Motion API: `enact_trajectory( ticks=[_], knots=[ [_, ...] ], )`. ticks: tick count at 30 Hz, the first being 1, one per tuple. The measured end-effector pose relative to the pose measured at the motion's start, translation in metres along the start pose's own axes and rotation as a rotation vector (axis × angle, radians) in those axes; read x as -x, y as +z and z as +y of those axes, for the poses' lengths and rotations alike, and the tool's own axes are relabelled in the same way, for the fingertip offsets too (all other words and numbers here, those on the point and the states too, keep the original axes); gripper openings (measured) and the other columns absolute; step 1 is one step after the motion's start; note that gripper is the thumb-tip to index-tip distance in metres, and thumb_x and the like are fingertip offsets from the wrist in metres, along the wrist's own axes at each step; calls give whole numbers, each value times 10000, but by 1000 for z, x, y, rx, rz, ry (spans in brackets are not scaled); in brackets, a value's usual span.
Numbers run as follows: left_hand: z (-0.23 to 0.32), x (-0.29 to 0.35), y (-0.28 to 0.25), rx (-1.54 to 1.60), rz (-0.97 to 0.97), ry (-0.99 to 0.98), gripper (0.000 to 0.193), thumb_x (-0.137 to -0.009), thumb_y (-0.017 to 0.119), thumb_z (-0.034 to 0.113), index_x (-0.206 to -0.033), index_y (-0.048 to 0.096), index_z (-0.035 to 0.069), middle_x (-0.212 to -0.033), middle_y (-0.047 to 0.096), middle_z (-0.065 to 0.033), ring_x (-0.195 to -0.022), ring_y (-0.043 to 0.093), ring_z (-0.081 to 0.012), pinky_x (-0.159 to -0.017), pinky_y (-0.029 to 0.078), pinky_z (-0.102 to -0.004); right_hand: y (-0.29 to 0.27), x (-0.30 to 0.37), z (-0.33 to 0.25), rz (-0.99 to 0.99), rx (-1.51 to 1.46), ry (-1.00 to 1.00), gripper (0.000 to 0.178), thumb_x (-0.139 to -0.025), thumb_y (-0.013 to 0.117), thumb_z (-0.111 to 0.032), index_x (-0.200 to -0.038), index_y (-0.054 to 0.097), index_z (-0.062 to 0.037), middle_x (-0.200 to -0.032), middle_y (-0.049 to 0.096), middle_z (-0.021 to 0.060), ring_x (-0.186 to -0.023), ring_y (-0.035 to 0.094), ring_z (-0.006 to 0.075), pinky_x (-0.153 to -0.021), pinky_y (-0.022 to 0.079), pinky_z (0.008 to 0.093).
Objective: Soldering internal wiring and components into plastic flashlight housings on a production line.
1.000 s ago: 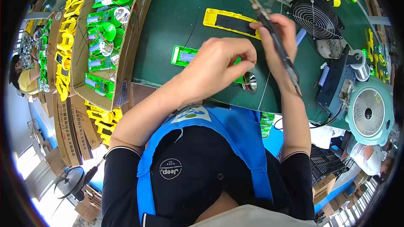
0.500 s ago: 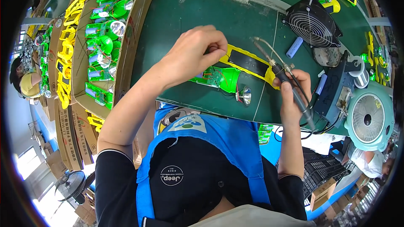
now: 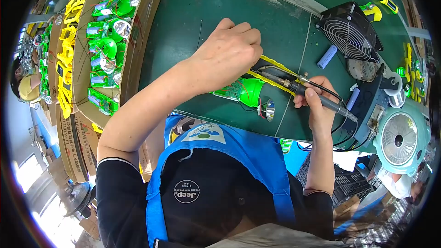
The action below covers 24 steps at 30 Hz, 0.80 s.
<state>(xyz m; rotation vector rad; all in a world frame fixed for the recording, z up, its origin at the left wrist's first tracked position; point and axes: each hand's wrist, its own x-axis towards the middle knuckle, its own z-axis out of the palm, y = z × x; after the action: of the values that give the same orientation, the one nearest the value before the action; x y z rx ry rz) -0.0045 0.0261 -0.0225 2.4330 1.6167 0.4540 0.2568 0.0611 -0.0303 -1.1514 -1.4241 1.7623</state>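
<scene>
My right hand [image 3: 320,103] grips a soldering iron [image 3: 334,108] with a thin metal feed tube beside its shaft. Its front end points left and lies over a long yellow casing part [image 3: 274,82] with a dark panel. My left hand [image 3: 229,57] is closed above the left end of that part, back of the hand up; its fingertips and anything between them are hidden. Just below lies an open green lamp housing [image 3: 250,93] with a circuit board and wires. A shiny reflector cup [image 3: 267,109] hangs off its right end on wires.
At left, a cardboard box [image 3: 133,50] holds several green lamp housings, with yellow frames [image 3: 64,71] beyond it. To the right are a black fan [image 3: 350,32], blue battery cells [image 3: 327,57], a solder spool [image 3: 394,85], a dark soldering station [image 3: 367,105] and a teal fan [image 3: 398,140].
The soldering iron has swung down and left, its front end now over the yellow part. My left hand has moved slightly right, covering more of that part's left end.
</scene>
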Motion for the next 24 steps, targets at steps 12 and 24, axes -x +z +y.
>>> enact_trajectory(
  ticks=[12,24],
  knots=[
    [2,-2,-1,-47,25,30,30,-703,633,75,-722,655,65,-792,573,-47,-852,561,-191,-784,397,-345,1,0,4,-11,13,-35,161,-866,642,-50,-961,547,38,-792,638,110,-640,640,142,-580,539,260],
    [3,-1,-1,-38,45,27,21,-689,644,68,-707,655,66,-783,569,-48,-847,559,-191,-796,388,-351,-7,16,12,95,31,-156,314,-897,627,-229,-1023,500,29,-787,637,143,-670,628,206,-684,521,338]
  ],
)
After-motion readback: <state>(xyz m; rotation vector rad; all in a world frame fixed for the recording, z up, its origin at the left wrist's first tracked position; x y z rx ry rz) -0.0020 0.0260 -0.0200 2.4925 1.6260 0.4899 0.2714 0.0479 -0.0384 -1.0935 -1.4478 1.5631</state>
